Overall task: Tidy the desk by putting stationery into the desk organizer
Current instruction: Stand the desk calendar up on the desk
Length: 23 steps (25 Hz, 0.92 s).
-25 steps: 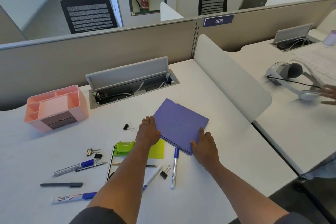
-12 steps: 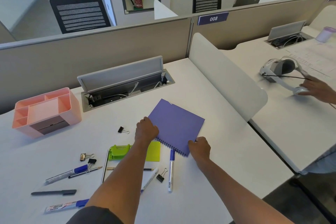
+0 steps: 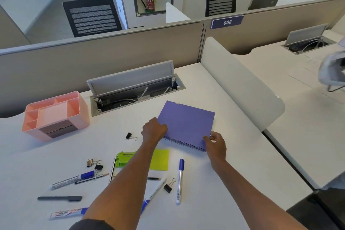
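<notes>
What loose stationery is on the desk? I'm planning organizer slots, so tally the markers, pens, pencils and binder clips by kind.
Markers: 4
Black pen: 1
Pencils: 2
Binder clips: 4
Total: 11

Purple notebook (image 3: 186, 123), pink organizer (image 3: 54, 114), lime-green clip (image 3: 125, 159), white desk (image 3: 214, 183).

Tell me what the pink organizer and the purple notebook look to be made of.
Pink organizer: looks like moulded plastic, smooth matte walls with rounded corners. Purple notebook: flat matte cover, likely card or thin plastic, cannot tell which; dark wire spiral along its near edge.
</notes>
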Each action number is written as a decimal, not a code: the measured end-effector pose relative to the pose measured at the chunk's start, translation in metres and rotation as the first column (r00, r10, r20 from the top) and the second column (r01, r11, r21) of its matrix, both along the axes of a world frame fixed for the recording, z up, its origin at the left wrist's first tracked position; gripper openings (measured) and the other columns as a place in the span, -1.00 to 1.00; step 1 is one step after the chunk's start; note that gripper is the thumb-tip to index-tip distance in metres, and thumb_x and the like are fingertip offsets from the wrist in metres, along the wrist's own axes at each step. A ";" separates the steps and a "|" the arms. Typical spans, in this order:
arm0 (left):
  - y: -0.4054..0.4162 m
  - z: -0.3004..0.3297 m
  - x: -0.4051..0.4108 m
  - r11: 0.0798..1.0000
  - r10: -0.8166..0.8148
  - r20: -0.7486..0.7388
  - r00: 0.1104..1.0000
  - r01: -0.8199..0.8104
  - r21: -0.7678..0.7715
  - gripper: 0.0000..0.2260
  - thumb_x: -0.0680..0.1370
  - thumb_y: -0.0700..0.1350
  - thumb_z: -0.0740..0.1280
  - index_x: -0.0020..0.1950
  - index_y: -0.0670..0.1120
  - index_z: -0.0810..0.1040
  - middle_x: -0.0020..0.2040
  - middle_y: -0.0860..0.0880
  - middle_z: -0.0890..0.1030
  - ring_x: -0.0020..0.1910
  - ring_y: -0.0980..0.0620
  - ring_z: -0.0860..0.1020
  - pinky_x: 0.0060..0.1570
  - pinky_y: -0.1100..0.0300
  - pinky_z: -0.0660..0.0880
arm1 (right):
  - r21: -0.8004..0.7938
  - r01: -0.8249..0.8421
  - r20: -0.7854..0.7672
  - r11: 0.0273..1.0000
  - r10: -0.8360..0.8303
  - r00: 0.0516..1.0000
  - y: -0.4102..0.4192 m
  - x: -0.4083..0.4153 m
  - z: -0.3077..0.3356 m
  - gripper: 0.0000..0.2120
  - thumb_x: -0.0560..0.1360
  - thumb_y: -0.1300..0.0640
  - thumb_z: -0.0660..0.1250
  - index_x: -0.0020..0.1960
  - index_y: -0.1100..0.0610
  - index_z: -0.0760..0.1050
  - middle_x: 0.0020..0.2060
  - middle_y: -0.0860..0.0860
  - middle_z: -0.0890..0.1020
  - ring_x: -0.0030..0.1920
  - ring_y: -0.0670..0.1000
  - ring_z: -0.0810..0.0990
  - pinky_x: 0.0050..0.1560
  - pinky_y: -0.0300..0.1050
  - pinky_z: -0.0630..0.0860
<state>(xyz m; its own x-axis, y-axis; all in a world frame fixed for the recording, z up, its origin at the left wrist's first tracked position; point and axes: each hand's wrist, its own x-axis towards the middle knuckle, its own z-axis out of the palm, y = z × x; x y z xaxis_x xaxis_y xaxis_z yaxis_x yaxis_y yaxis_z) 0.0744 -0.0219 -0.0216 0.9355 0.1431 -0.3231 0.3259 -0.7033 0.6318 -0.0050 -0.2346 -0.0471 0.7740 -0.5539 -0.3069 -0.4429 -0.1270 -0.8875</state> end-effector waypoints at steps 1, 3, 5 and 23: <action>-0.001 0.004 0.002 1.000 0.015 0.011 1.000 -0.014 -0.028 -0.82 0.28 0.03 0.15 -0.25 -0.06 0.31 -0.27 -0.02 0.45 -0.17 -0.14 0.47 -0.20 0.10 0.33 | 0.009 0.003 0.026 1.000 -0.003 1.000 -0.004 0.006 0.004 -0.84 0.51 0.15 0.36 0.09 0.08 0.51 -0.03 -0.01 0.59 -0.12 -0.01 0.57 -0.22 -0.18 0.44; -0.004 0.013 0.005 0.996 0.041 0.056 0.998 -0.037 -0.085 -0.82 0.33 0.02 0.18 -0.30 -0.06 0.26 -0.34 0.00 0.40 -0.25 -0.12 0.42 -0.30 0.13 0.27 | 0.022 -0.016 0.072 1.000 0.014 0.997 -0.011 0.018 0.013 -0.90 0.51 0.16 0.35 0.01 0.12 0.56 -0.11 -0.02 0.62 -0.21 -0.03 0.55 -0.26 -0.19 0.43; -0.008 0.026 0.009 0.985 0.083 0.093 0.992 -0.068 -0.157 -0.81 0.41 -0.02 0.24 -0.28 -0.08 0.28 -0.34 0.00 0.40 -0.25 -0.12 0.39 -0.33 0.14 0.26 | 0.001 -0.045 0.101 0.999 0.045 0.994 -0.018 0.033 0.022 -0.91 0.51 0.16 0.34 -0.11 0.17 0.59 -0.22 0.00 0.62 -0.29 0.00 0.51 -0.30 -0.17 0.40; -0.005 0.067 0.070 0.894 0.176 0.164 0.971 -0.088 -0.439 -0.71 0.62 -0.05 0.23 0.32 -0.07 0.48 0.14 -0.01 0.59 0.02 0.03 0.50 -0.25 0.25 0.40 | -0.369 -0.434 0.130 0.822 0.508 0.852 -0.080 0.155 0.071 -0.51 0.47 -0.37 0.26 -0.01 0.05 0.61 -0.08 -0.04 0.63 -0.09 -0.05 0.57 -0.13 -0.16 0.40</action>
<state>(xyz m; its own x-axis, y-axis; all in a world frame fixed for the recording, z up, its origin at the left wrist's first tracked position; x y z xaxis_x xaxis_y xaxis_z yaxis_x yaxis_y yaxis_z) 0.1442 -0.0265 0.0453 0.9679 0.1594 -0.1944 0.2361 -0.3110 0.9206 0.1497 -0.3144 0.0238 0.9897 -0.1415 0.0226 -0.0609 -0.5582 -0.8275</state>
